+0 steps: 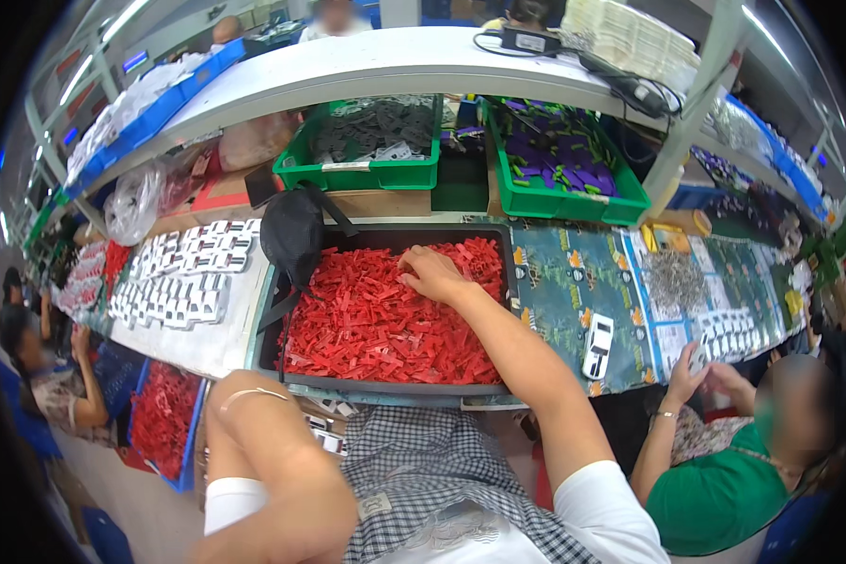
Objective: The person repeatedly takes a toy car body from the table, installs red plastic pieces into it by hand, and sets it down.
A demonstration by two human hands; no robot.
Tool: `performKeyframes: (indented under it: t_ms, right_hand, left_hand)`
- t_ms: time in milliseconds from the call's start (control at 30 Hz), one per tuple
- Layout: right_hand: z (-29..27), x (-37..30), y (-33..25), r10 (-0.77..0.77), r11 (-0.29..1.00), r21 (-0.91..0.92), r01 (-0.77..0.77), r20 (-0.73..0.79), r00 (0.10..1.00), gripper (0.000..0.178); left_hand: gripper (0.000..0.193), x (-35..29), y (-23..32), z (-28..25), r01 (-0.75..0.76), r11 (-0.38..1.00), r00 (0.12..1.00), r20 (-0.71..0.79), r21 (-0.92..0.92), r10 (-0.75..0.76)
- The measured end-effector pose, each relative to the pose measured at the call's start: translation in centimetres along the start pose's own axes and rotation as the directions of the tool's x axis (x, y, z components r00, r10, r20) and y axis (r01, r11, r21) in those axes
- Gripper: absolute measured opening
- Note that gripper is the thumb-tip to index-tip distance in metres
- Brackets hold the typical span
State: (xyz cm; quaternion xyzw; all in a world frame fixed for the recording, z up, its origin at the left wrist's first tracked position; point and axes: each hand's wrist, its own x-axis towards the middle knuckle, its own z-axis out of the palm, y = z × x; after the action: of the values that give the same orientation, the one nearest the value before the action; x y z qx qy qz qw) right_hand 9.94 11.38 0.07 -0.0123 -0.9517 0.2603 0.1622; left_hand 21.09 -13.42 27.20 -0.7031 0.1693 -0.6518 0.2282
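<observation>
Right hand (432,273) reaches into dark tray (385,387) at surface's near edge, fingers curled down into red parts (376,324) near tray's far edge; whether the grip has closed on any piece, cannot tell. Left hand is out of sight; left forearm (254,423) bent below tray's near-left corner. Black bag (293,230) hangs over tray's far-left corner. White parts (183,273) lie left of tray.

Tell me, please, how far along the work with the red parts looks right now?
Done: rows of white pieces lie laid out left of the tray. In hand: the right hand rests palm down on the red parts, seemingly picking; the left hand is out of view below the table edge. Left: the tray is full of red parts.
</observation>
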Motion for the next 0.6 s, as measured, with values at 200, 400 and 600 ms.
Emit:
performKeyframes:
  t_ms: [200, 400, 600]
  right_hand:
    - [0.7, 0.9, 0.2, -0.072, 0.995, -0.063, 0.074, 0.034, 0.997, 0.020]
    - [1.0, 0.7, 0.5, -0.001, 0.995, -0.095, 0.005, 0.041, 0.999, 0.017]
    - [1.6, 1.0, -0.8, -0.149, 0.989, -0.016, 0.149, 0.028, 0.989, 0.018]
  left_hand:
    - [0.009, -12.6, -0.4, 0.5, 0.117, 0.992, 0.821, 0.557, 0.053, -0.127]
    - [0.043, -25.7, -11.0, 7.7, 0.722, 0.644, 0.281, 0.744, 0.253, -0.607]
    - [0.093, -38.4, -12.7, 9.0, 0.662, 0.673, -0.284, 0.941, 0.330, -0.182]
